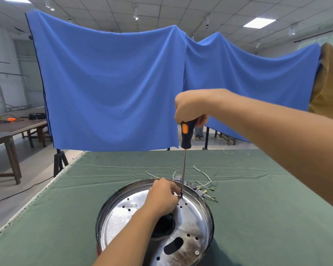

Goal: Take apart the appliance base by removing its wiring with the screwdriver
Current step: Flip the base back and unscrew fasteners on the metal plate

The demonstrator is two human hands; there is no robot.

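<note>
The appliance base [192, 223] sits on the table [267, 217], loose wires [206, 184] just behind it.

The right hand [189, 110] is raised high, forearm reaching in from the right, fingers curled downward in a closed grip. The left hand [162, 194] is low, forearm coming up from the near edge, fingertips pinched together at its far side.

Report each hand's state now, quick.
Left hand: pinching something small at the screwdriver tip inside the appliance base; what, cannot be told.
Right hand: gripping the screwdriver handle.
</note>
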